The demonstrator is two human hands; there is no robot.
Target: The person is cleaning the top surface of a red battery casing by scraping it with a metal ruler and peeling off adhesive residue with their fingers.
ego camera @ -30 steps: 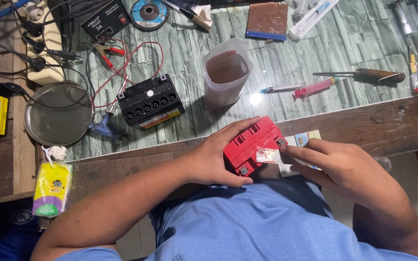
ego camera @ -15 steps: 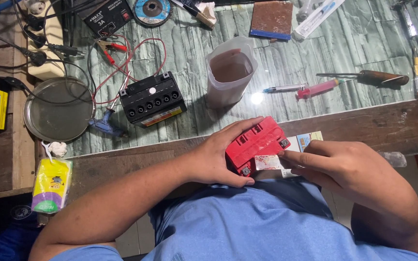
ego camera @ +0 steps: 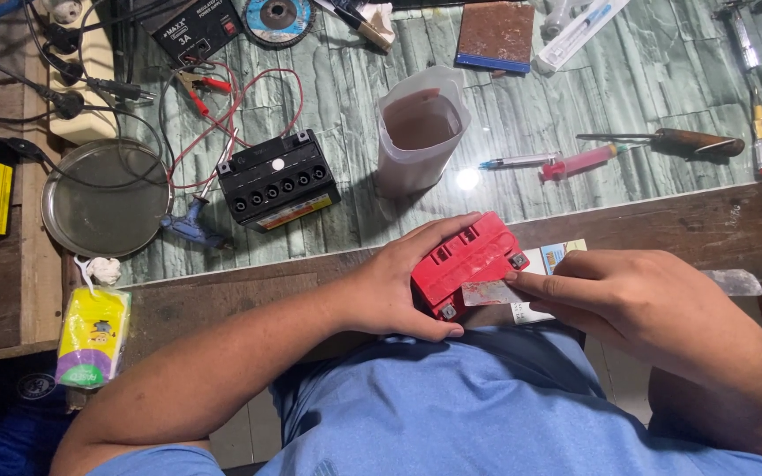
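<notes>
A small red battery (ego camera: pixel 467 261) rests at the near edge of the bench, tilted against my body. My left hand (ego camera: pixel 403 282) wraps round its left side and holds it. My right hand (ego camera: pixel 628 300) presses a thin strip of clear film (ego camera: pixel 487 293) against the battery's near face with its fingertips. A small printed card (ego camera: pixel 550 257) lies under my right hand on the wooden edge.
A black battery (ego camera: pixel 277 180) with red clip leads stands on the green-patterned tabletop (ego camera: pixel 575 106). Nearby are a plastic jug (ego camera: pixel 418 130) of brownish liquid, a round metal tray (ego camera: pixel 106 197), syringes (ego camera: pixel 575 162), a wooden-handled tool (ego camera: pixel 676 141), a grinding disc (ego camera: pixel 277 16) and a power supply (ego camera: pixel 189 30).
The strip on the battery's near face has shifted and my right fingers have slid a little left along it. My left hand keeps its hold.
</notes>
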